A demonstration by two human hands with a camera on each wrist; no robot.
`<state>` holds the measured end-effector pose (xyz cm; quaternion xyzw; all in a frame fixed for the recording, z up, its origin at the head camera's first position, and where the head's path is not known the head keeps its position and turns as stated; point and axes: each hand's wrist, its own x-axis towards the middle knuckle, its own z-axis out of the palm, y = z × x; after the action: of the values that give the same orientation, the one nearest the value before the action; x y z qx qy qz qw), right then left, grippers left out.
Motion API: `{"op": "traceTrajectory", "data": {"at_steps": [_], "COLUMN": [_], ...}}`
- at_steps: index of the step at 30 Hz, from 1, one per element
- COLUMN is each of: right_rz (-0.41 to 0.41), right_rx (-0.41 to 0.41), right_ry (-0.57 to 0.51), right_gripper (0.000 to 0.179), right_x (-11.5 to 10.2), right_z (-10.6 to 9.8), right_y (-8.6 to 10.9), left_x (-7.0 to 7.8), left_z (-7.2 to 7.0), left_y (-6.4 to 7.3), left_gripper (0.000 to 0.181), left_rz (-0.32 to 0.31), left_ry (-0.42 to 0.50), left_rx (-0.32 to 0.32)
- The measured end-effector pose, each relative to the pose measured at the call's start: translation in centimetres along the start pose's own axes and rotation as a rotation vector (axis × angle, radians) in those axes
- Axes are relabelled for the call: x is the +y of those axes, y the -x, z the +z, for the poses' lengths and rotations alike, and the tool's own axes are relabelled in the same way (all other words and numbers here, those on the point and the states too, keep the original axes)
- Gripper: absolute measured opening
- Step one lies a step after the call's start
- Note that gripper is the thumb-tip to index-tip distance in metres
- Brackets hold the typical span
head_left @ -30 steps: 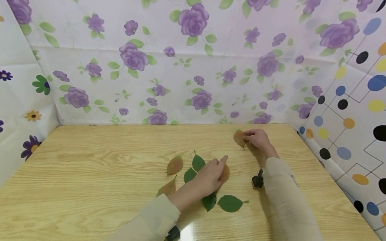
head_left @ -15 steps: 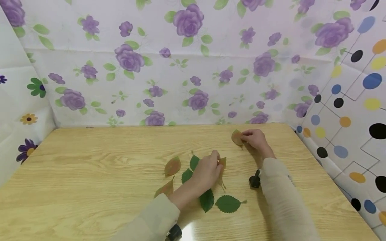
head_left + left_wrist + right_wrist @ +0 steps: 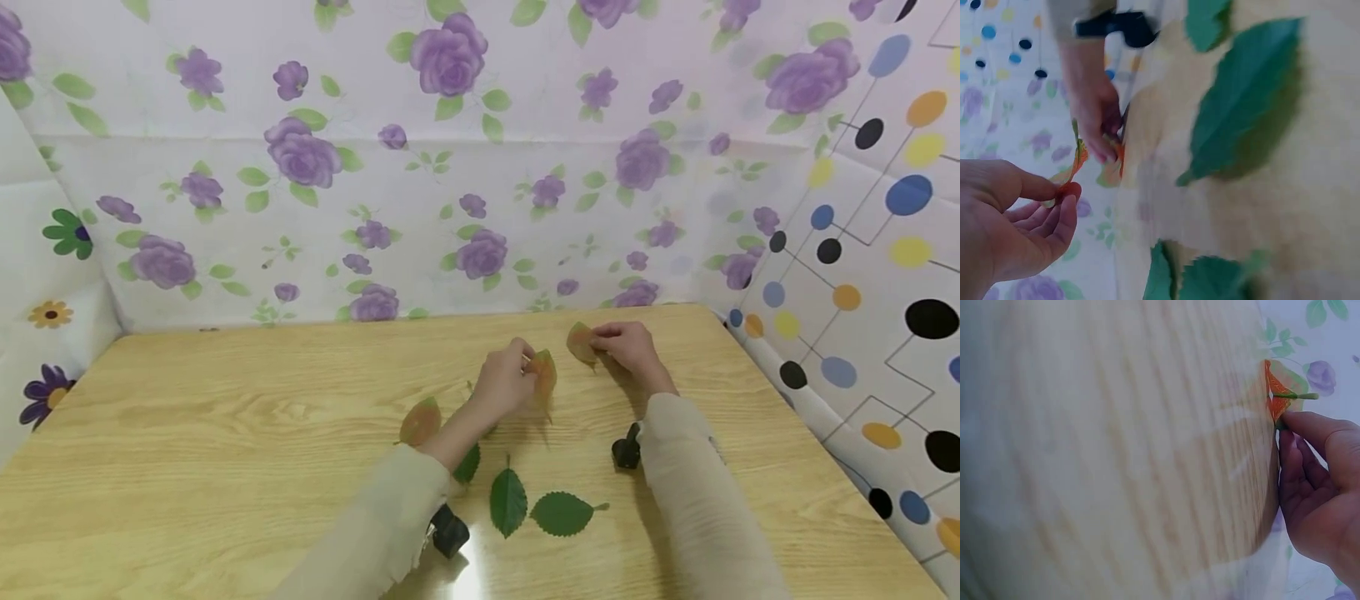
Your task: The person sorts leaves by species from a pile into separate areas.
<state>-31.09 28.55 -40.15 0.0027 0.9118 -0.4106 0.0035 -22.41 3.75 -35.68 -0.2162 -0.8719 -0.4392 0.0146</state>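
Observation:
My left hand (image 3: 504,382) pinches an orange-green leaf (image 3: 545,379) between thumb and fingers, raised above the table. Seen in the left wrist view, the thumb and fingertips of that left hand (image 3: 1016,219) meet on the leaf's edge. Farther back and to the right, my right hand (image 3: 632,345) pinches a second orange-green leaf (image 3: 580,342) by its side, close to the tabletop. In the right wrist view this leaf (image 3: 1280,394) stands beyond the thumb tip, its green stem pointing right. A small gap separates the two held leaves.
Two dark green leaves, one upright (image 3: 508,502) and one sideways (image 3: 562,513), lie on the wooden table (image 3: 225,467). Another green leaf (image 3: 468,463) and an orange leaf (image 3: 421,422) are partly behind the left arm. Flowered cloth (image 3: 322,208) rises along the back edge.
My left hand has picked the orange-green leaf up from the table and carried it back toward the right hand. The right hand keeps its pinch, nearly still. The head view has shifted slightly.

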Motion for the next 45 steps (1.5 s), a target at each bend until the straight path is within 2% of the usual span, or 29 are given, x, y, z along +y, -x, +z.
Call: {"op": "traceTrajectory", "data": {"at_steps": [4, 9, 12, 21, 26, 32, 39, 45], "right_rz": [0.011, 0.030, 0.024, 0.086, 0.092, 0.086, 0.087, 0.100], "right_rx": [-0.003, 0.014, 0.024, 0.077, 0.103, 0.111, 0.121, 0.120], "right_ry": [-0.014, -0.047, -0.053, -0.150, -0.146, -0.138, -0.108, -0.097], "right_gripper": [0.035, 0.034, 0.034, 0.032, 0.031, 0.031, 0.029, 0.028], "right_x": [-0.1, -0.1, -0.2, -0.6, -0.3, -0.3, -0.3, -0.1], "right_z": [0.1, 0.1, 0.2, 0.5, 0.4, 0.1, 0.3, 0.4], "right_y": [0.2, 0.1, 0.0, 0.1, 0.0, -0.2, -0.4, -0.4], "left_x": [-0.5, -1.0, -1.2, -1.6, -2.6, -3.0, -2.6, -3.2], "left_z": [-0.4, -0.6, -0.5, 0.6, 1.7, 2.7, 3.5, 4.5], "left_y": [-1.6, -3.4, -4.3, -6.0, -7.0, -8.4, -8.4, -8.5], "left_gripper": [0.018, 0.011, 0.010, 0.018, 0.018, 0.011, 0.008, 0.008], "left_rz": [-0.081, -0.154, -0.206, -0.376, -0.441, -0.457, -0.421, -0.378], "left_ry": [0.040, 0.170, 0.191, 0.302, 0.294, 0.239, 0.156, 0.074], "left_rx": [0.005, 0.026, 0.053, 0.114, 0.148, 0.173, 0.184, 0.205]}}
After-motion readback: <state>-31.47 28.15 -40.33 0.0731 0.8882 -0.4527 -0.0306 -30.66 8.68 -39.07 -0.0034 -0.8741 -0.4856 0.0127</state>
